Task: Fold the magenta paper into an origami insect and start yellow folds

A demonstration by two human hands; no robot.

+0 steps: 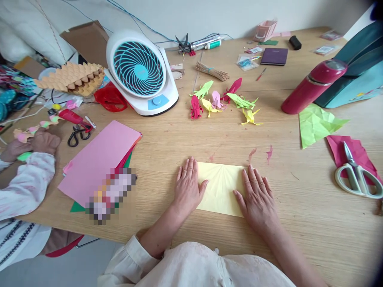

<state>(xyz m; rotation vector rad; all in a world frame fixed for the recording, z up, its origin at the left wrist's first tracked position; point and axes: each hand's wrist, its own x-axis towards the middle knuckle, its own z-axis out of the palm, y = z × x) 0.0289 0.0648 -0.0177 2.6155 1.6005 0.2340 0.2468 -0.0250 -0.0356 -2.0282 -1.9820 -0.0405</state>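
Note:
A pale yellow paper rectangle (222,187) lies flat on the wooden table, with crease lines fanning out from its upper middle. My left hand (188,184) rests on its left edge, fingers stretched out and palm down. On the right edge lies my right hand (257,195), flat too, its fingers pointing away from me. Beyond the paper stand several small folded paper figures in green, pink, red and yellow, among them a yellow one (250,116).
White fan (140,71) at back left; pink paper stack (101,159) and black-handled scissors (78,134) left. Another person's hands (44,141) are at far left. Red bottle (314,86), green paper (318,123) and white-handled scissors (356,175) stand or lie right.

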